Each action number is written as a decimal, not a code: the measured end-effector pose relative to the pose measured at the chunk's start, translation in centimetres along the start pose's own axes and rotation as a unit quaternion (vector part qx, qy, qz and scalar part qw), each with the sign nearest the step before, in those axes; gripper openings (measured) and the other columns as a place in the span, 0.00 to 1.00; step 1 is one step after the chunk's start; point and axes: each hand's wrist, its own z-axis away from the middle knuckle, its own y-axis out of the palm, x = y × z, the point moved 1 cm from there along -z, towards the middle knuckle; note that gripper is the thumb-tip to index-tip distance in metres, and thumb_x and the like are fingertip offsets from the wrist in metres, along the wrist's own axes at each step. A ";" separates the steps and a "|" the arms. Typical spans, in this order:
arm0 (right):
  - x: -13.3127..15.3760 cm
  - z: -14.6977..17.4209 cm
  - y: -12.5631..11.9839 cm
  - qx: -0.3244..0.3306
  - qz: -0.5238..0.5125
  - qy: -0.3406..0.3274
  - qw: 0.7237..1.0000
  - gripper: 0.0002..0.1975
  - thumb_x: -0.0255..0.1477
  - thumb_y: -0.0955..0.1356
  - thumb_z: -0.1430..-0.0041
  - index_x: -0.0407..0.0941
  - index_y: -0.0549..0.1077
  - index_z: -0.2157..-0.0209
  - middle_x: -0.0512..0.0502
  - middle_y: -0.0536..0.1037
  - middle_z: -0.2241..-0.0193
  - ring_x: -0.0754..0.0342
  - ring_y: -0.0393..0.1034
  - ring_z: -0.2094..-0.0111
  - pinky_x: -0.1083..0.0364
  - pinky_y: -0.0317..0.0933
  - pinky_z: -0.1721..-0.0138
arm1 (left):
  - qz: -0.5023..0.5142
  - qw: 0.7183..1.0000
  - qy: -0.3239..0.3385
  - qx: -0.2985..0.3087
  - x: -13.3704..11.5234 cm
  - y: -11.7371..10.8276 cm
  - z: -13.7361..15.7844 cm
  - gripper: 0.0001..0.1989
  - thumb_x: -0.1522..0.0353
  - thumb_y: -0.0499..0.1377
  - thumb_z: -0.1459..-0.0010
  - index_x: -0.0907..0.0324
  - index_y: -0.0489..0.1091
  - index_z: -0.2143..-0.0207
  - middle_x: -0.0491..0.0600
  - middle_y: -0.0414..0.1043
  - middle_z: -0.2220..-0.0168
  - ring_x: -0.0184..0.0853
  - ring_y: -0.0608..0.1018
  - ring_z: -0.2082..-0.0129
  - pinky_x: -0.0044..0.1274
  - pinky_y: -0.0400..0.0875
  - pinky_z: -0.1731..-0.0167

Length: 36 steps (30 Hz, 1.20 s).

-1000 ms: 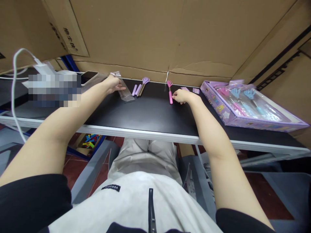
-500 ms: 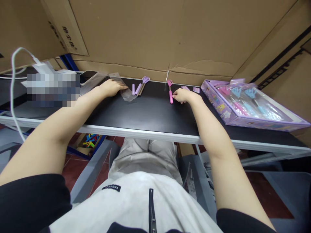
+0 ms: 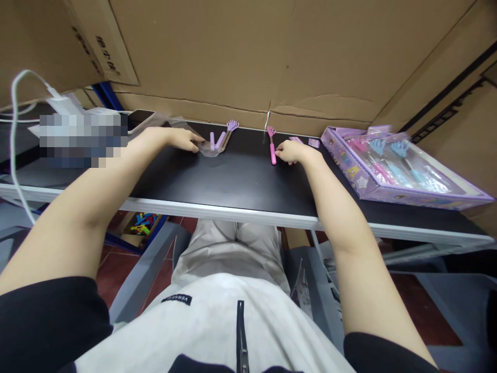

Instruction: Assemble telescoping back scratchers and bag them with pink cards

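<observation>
My left hand (image 3: pixel 184 139) is at the back left of the black table, fingers closed on a clear plastic bag (image 3: pixel 209 152). The bag's end reaches the purple handle pieces (image 3: pixel 212 141). Close by lies a small purple back scratcher (image 3: pixel 232 125) with a claw head and metal shaft. My right hand (image 3: pixel 289 152) is curled, its fingertips at the right side of a pink back scratcher's handle (image 3: pixel 273 154). That scratcher's claw points toward the cardboard wall. The hand partly hides its own fingertips.
A purple display box (image 3: pixel 368 189) with pink and blue scratchers stands at right. Small printed cards (image 3: pixel 314 143) lie beside it. A phone (image 3: pixel 140 116) and a white cable (image 3: pixel 15 140) are at left. Cardboard (image 3: pixel 217 57) walls the back; a metal rail (image 3: pixel 217 210) edges the front.
My left hand has turned and drawn its fingers in, and the plastic bag has shifted against the purple handle pieces. My right hand and the pink back scratcher have stayed in place.
</observation>
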 end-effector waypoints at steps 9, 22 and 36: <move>0.2 0.4 -0.2 -0.024 -0.011 0.008 1.000 0.21 0.32 0.63 0.22 0.40 0.81 0.39 0.34 0.88 0.55 0.46 0.85 0.59 0.54 0.72 0.52 | -0.064 0.991 -0.059 -0.105 -3.4 0.5 0.4 0.32 0.60 0.51 0.29 0.54 0.68 0.26 0.59 0.79 0.36 0.54 0.79 0.34 0.38 0.70 0.37; 3.5 1.7 -0.8 -0.058 -0.517 -0.074 0.851 0.11 0.33 0.64 0.20 0.41 0.74 0.54 0.39 0.85 0.63 0.55 0.82 0.66 0.61 0.73 0.62 | 0.067 0.938 0.079 -0.330 -13.0 -1.3 0.0 0.34 0.66 0.49 0.27 0.63 0.58 0.21 0.63 0.64 0.24 0.62 0.59 0.21 0.57 0.32 0.23; 3.9 0.9 0.6 -0.051 -0.610 -0.045 0.789 0.14 0.14 0.70 0.33 0.43 0.70 0.71 0.53 0.72 0.82 0.63 0.61 0.85 0.62 0.56 0.81 | 0.006 0.923 0.176 -0.342 -10.8 0.7 -1.4 0.36 0.76 0.50 0.30 0.55 0.59 0.21 0.59 0.60 0.21 0.48 0.60 0.20 0.56 0.41 0.21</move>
